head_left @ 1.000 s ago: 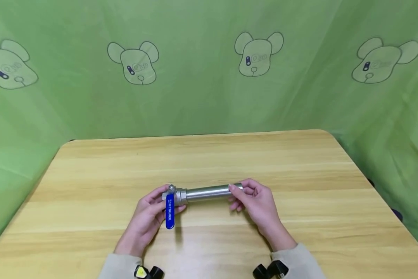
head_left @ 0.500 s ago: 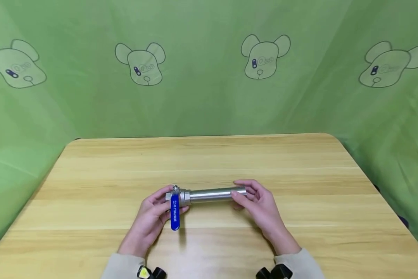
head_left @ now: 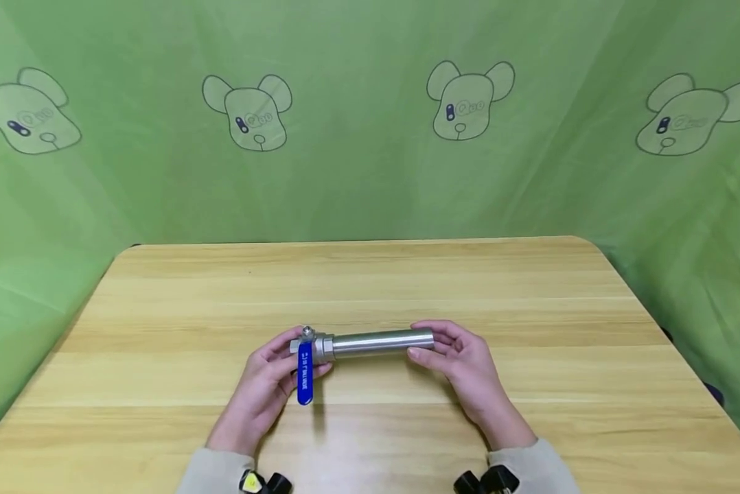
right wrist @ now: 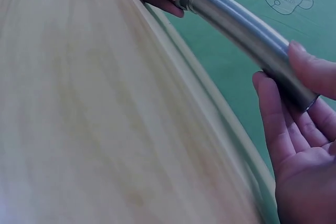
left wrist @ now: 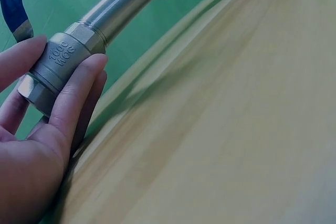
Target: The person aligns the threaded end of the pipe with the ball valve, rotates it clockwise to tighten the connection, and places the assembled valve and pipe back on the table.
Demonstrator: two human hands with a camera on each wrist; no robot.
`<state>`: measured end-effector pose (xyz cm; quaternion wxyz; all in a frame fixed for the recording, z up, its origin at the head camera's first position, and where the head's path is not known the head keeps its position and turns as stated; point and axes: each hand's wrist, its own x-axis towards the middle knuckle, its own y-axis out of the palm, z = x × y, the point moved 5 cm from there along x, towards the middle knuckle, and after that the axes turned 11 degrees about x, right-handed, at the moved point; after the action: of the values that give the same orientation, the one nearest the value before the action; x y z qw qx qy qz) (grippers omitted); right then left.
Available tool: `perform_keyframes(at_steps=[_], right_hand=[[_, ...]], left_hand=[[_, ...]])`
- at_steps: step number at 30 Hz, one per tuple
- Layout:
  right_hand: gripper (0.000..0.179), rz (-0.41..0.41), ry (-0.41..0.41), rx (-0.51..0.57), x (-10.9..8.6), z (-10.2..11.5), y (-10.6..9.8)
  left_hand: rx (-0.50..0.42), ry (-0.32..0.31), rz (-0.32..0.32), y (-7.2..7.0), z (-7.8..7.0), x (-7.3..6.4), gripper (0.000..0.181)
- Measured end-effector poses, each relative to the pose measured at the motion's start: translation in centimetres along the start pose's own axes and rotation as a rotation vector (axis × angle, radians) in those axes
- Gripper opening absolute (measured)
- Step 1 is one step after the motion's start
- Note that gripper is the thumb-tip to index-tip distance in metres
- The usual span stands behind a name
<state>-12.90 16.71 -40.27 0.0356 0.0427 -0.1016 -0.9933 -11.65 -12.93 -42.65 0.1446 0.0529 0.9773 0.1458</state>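
A steel ball valve (head_left: 323,348) with a blue lever handle (head_left: 305,374) is joined end to end with a smooth metal pipe (head_left: 379,342). Both are held above the table, nearly level in the head view. My left hand (head_left: 259,394) grips the valve body, its thumb passing beneath the lever; raised lettering on the body shows in the left wrist view. At the pipe's free end, my right hand (head_left: 475,377) has its thumb (right wrist: 310,66) against one side and its fingers (right wrist: 270,111) along the other. Part of the right fingers is hidden behind the pipe.
A light wooden table (head_left: 370,281) with rounded far corners lies under both hands. Behind and beside it hangs a green curtain (head_left: 357,171) printed with bear heads. Black devices (head_left: 487,480) sit on both wrists over pale sleeves.
My right thumb has shifted from the top of the pipe to its near lower side. The left hand keeps its grip on the valve, and the lever still points towards me.
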Motion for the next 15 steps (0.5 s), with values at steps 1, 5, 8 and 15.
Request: perform_keyframes(at_steps=[1,5,8,15], right_hand=[[0.05,0.002,0.004,-0.003,-0.05,-0.08,0.01],[0.046,0.013,0.013,-0.02,-0.25,-0.21,0.17],[0.045,0.019,0.019,-0.041,-0.3,-0.3,0.26],[0.042,0.0,0.017,-0.045,-0.02,-0.03,0.41]], left_hand=[[0.002,-0.001,-0.002,-0.03,0.1,-0.06,0.044],[0.003,-0.009,-0.004,-0.11,0.37,-0.14,0.051],[0.004,-0.012,0.004,-0.18,0.41,-0.11,0.052],[0.022,0.0,0.025,-0.25,-0.02,0.28,0.055]])
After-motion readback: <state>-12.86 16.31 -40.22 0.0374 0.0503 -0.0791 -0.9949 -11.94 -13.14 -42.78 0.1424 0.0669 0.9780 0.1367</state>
